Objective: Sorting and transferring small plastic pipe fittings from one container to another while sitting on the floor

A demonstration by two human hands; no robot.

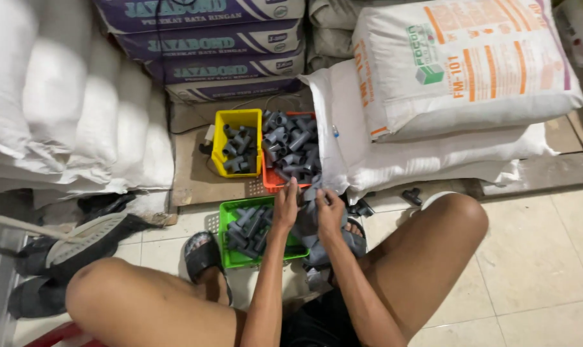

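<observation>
Between my knees lies a heap of grey plastic pipe fittings (309, 222) on the tiled floor. My left hand (285, 207) rests on the heap at the edge of a green basket (227, 222) that holds several grey fittings. My right hand (330, 212) is pressed into the same heap, fingers curled among the fittings. Whether either hand grips a single piece is hidden by the fingers. An orange basket (269, 180) full of grey fittings sits just beyond my hands. A yellow basket (218, 149) with several fittings stands to its left.
White sacks (72, 109) are piled at the left and purple-printed bags (220, 45) at the back. A white sack with orange print (465, 58) lies on other sacks at the right. My sandalled feet (204, 254) flank the green basket. One loose fitting (412, 196) lies by my right knee.
</observation>
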